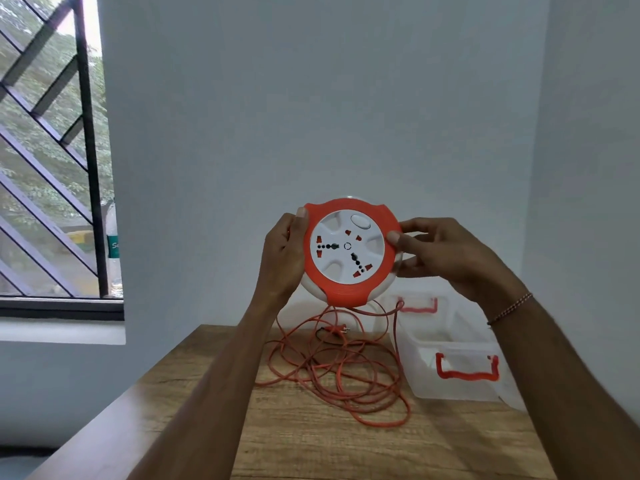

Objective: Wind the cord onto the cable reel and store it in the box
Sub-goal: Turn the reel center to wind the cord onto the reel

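Observation:
A round orange-and-white cable reel [349,252] with sockets on its white face is held upright in the air above the table. My left hand [282,258] grips its left rim, thumb on the orange edge. My right hand [436,252] holds the right rim, its thumb pressing on the white face. The orange cord [332,368] hangs from the bottom of the reel and lies in loose loops on the wooden table [311,445]. Its plug [337,329] rests among the loops. A clear plastic box [450,362] with red handles stands open on the right.
A grey wall runs close behind the table. A barred window [52,150] is on the left, with a plastic bottle [113,244] on its sill. The table's left edge runs diagonally toward the near left.

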Motion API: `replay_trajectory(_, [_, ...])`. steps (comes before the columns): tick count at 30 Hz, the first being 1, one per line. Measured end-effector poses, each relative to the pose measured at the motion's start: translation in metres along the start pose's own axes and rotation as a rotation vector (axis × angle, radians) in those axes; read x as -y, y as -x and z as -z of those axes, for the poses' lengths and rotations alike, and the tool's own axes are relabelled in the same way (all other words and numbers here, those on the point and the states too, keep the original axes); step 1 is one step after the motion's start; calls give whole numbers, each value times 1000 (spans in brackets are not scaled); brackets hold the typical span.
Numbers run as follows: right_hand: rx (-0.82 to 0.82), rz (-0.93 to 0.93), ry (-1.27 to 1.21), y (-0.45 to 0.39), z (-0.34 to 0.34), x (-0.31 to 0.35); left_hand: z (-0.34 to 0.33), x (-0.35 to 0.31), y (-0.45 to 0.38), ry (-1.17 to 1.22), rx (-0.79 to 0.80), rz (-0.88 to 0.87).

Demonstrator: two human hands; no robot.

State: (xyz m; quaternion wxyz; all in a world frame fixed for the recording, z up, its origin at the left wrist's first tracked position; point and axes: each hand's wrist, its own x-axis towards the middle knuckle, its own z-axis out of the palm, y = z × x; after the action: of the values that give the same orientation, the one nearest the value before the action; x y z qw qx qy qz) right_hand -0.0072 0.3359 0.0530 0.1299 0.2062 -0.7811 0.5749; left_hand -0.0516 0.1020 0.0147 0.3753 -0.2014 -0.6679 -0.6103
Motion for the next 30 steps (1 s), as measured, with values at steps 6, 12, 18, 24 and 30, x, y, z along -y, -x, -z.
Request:
replay_trajectory(6, [-96, -24, -138, 1, -9, 2, 2, -4, -3, 36, -91, -22])
replay_trajectory(12, [-139, -10, -174, 2, -19, 4, 1, -4, -2, 0, -100, -45])
replay_trajectory(18, [-190, 46, -138, 4, -25, 3, 5, 0, -2, -64, -139, -76])
replay_trajectory(24, [-565, 534, 637, 8, -33, 6, 4, -1, 0, -59, -154, -89])
replay_trajectory(30, [-192, 774, 972, 20, -53, 16, 0, -2, 2, -88, -130, -120])
